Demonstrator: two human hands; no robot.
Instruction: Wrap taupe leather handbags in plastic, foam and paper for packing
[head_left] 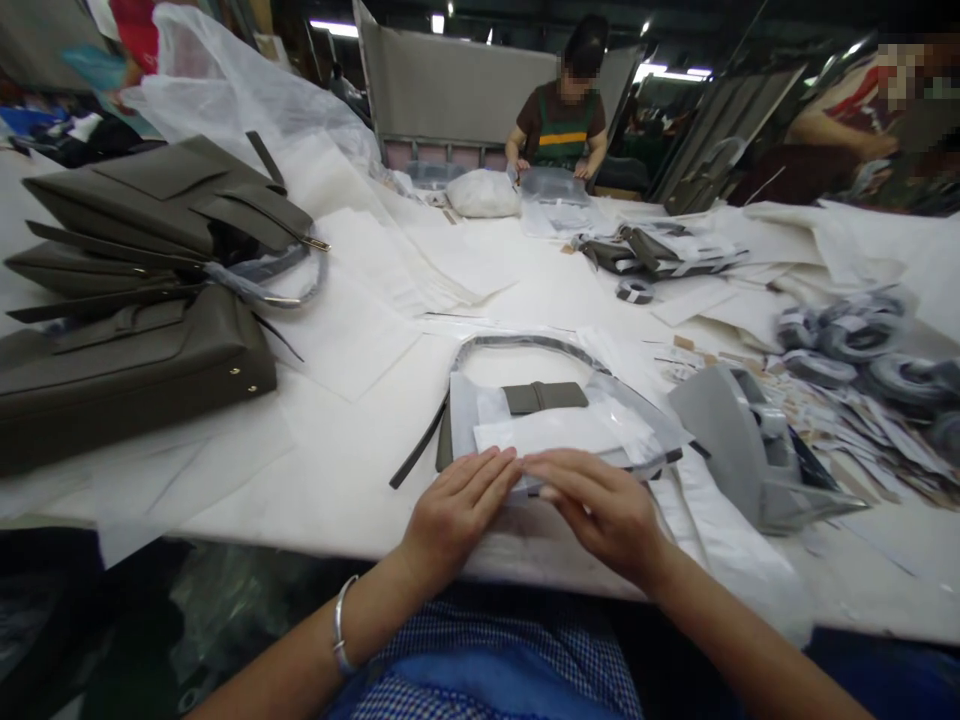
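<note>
A dark olive handbag (445, 440) lies flat before me, mostly under white wrapping paper and clear film (559, 433). Its wrapped handle (517, 342) arcs away from me, and an olive strap tab (544, 397) shows on top. My left hand (465, 505) rests on the near edge of the wrapping with fingers stretched out and together. Beside it, my right hand (604, 505) touches the same edge, its index finger extended and the other fingers partly bent. The fingertips of both hands nearly meet. The bag's near side is hidden under my hands.
Several olive handbags (142, 330) are stacked at left. A grey tape dispenser (731, 440) stands close on the right, with wrapped rolls (862, 330) and paper scraps beyond. More bag parts (652, 250) lie farther back. A co-worker (562, 120) works across the white table (360, 490).
</note>
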